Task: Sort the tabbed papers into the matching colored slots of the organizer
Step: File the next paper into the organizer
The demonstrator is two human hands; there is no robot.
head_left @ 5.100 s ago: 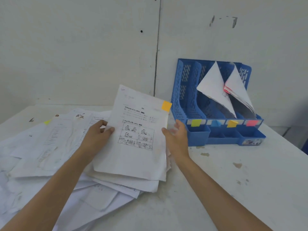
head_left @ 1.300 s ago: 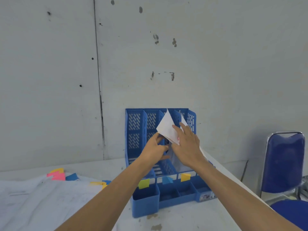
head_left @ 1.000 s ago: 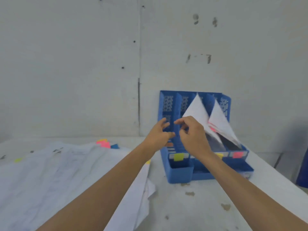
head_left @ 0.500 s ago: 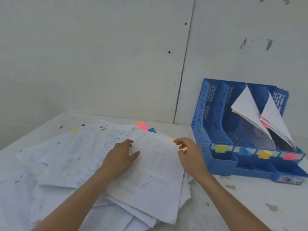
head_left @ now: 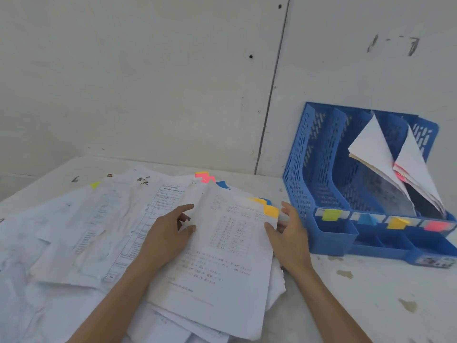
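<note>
Pinching orange-tabbed sheet (head_left: 222, 256), right hand (head_left: 290, 238) fingers (head_left: 288, 209) half hidden beneath, left hand (head_left: 165, 236) fingers (head_left: 184, 209) relaxed beside it, print unreadable

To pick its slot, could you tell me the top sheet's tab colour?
Orange tab, head view.
</note>
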